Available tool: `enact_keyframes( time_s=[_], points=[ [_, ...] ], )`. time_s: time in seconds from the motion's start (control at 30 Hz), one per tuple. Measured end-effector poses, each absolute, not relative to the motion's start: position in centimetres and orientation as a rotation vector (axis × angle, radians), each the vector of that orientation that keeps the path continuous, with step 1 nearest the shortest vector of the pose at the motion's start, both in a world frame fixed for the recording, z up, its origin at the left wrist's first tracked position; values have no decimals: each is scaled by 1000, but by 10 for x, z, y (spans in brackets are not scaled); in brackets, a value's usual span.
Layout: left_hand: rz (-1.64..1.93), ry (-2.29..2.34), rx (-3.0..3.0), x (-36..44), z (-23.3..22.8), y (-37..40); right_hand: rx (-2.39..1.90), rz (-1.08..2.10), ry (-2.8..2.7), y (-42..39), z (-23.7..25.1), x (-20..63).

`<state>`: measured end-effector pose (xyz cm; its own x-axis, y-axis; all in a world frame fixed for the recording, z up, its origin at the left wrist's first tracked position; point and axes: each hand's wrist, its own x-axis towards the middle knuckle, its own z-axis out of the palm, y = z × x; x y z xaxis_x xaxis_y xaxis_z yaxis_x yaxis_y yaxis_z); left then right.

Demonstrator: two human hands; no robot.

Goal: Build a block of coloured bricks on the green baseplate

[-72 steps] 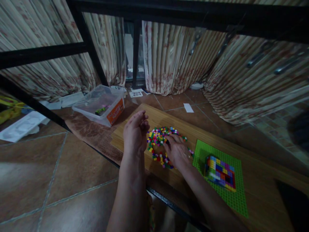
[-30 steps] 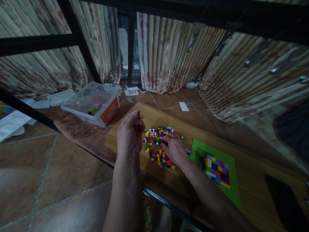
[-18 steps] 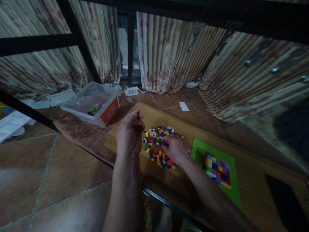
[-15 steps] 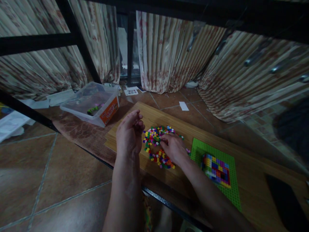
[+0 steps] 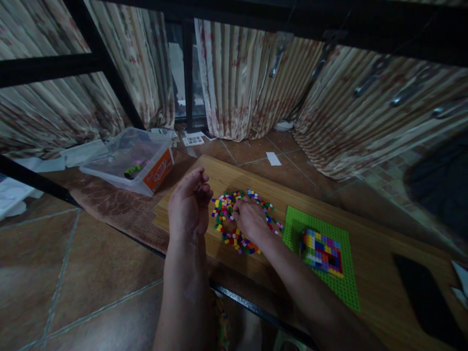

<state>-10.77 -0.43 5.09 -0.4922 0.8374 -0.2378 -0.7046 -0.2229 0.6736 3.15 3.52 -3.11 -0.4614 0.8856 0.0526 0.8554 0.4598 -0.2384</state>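
Observation:
My right hand reaches into a loose heap of small colourful building bricks, its fingers pinched together low over them. Whatever lies between those fingertips is too small to make out. Left of the heap, my left hand is raised with its fingers curled inward, and what it may hold is hidden. To the right, a green baseplate lies on the wooden board. On it stands a multicoloured brick build, blocky and several bricks wide.
The wooden board rests on a bench. A clear plastic box with an orange label stands at the left, a few pieces inside. A dark flat object lies at the right. Papers lie on the tiled floor; curtains hang behind.
My right hand has shifted slightly left within the brick heap, still pinched. My left hand keeps its curled pose. The whole view has moved a little.

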Motion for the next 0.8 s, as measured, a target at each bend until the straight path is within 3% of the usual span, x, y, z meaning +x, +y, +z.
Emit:
enact_keyframes(
  time_s=[0.23, 0.43, 0.5, 0.8],
  points=[
    [1880, 929, 227, -108, 50, -3, -1480, 400, -2403, 27, -26, 36],
    [1646, 1156, 650, -91, 47, -1, -1292, 1419, -1425, 2, -4, 70],
    [1450, 1183, 879, -74, 46, -1, -1183, 1616, -1025, -12, 5, 87],
    [729, 1001, 1371, 25, 23, -27, -980, 1647, -278, -81, 0, 142]
  ],
)
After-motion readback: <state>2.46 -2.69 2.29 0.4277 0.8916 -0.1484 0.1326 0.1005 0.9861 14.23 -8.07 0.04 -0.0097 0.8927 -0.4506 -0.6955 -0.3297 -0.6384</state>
